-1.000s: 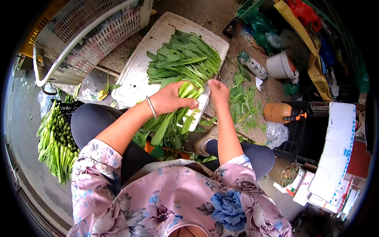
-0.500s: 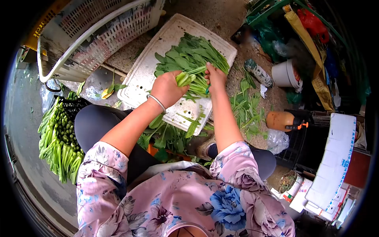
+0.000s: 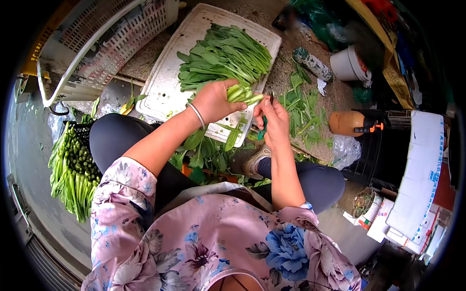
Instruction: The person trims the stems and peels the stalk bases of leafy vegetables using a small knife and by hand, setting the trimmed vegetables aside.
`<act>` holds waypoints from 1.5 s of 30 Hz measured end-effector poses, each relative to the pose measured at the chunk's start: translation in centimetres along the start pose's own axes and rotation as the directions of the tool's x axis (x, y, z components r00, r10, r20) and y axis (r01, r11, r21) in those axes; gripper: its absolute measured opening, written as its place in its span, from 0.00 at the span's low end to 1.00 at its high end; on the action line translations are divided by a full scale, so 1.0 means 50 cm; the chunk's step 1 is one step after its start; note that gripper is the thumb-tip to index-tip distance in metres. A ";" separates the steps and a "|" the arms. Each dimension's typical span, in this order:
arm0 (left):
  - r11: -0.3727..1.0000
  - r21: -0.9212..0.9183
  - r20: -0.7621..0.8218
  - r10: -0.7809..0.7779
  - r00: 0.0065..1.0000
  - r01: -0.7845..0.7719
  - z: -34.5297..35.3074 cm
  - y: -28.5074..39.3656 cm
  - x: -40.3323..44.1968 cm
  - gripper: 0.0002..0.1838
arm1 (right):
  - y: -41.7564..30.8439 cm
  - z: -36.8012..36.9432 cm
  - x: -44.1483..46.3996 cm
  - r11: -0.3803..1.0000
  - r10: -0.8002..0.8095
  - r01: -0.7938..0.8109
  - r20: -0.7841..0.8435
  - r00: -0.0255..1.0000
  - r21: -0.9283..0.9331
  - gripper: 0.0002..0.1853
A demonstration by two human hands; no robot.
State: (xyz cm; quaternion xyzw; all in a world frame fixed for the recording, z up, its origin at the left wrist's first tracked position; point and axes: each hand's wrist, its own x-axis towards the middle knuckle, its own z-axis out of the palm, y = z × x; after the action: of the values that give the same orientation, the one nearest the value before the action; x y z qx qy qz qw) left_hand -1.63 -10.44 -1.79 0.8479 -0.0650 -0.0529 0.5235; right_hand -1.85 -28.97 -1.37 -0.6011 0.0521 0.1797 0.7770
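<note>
My left hand [image 3: 217, 100], with a bangle at the wrist, is closed around a small bunch of green vegetable stems [image 3: 239, 93], whose pale ends point right. Beside those ends my right hand [image 3: 273, 121] is closed on a small knife [image 3: 271, 98]. Its dark blade tip sticks up past the thumb, and a green handle shows partly under the fingers. Beyond both hands, a pile of leafy greens [image 3: 221, 56] lies on an upturned whitish board or lid [image 3: 162, 80]. Loose leaves and trimmings [image 3: 232, 138] lie on its near edge.
Left stand a white slotted basket [image 3: 104, 56] and a black crate of stacked green stems [image 3: 75, 169]. Leaf scraps [image 3: 301, 109] litter the ground at right. Beyond are a white bucket [image 3: 347, 65], an orange-brown sprayer bottle [image 3: 345, 123] and a white foam box [image 3: 420, 169].
My right hand has moved away from the leaf pile, down and right, and the knife blade now shows. My left hand has shifted slightly right with the stems. The whole view has tilted a little.
</note>
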 end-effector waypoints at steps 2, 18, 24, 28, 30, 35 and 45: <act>0.994 -0.091 0.074 -0.058 0.996 0.064 0.015 -0.015 0.004 0.21 | -0.004 -0.010 -0.018 0.996 0.037 -0.045 0.096 0.995 0.079 0.20; 0.776 -0.462 0.532 -0.144 0.834 0.429 0.006 -0.007 -0.019 0.12 | 0.159 -0.130 -0.042 0.955 0.293 -0.295 -0.108 0.950 -0.002 0.13; 0.819 -0.445 0.475 -0.127 0.871 0.362 -0.014 -0.013 -0.032 0.23 | 0.190 -0.152 0.068 0.852 0.003 -0.207 -0.393 0.920 -0.480 0.30; 0.875 -0.364 0.409 -0.159 0.899 0.321 -0.009 -0.035 -0.034 0.19 | 0.117 -0.094 0.186 0.744 -0.224 -0.035 -0.298 0.928 -0.667 0.13; 0.892 -0.325 0.399 -0.173 0.901 0.315 -0.016 -0.033 -0.036 0.16 | 0.102 -0.088 0.244 0.663 -0.286 -0.023 -0.281 0.916 -0.749 0.12; 0.960 -0.175 0.268 -0.167 0.949 0.219 -0.038 -0.025 -0.036 0.17 | 0.097 -0.060 0.333 0.245 -0.346 -0.019 -0.106 0.932 -0.969 0.13; 0.996 -0.032 -0.074 -0.089 0.993 0.087 -0.060 -0.016 -0.035 0.15 | 0.051 -0.025 0.297 0.501 -0.350 0.057 -0.142 0.926 -0.864 0.13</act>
State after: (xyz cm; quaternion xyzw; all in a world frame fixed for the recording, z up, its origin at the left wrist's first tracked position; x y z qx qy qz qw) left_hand -2.83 -7.16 -1.14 0.8438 -0.0071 -0.0447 0.5347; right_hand 11.25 -26.41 -8.46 -0.9230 0.0031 -0.0052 0.3847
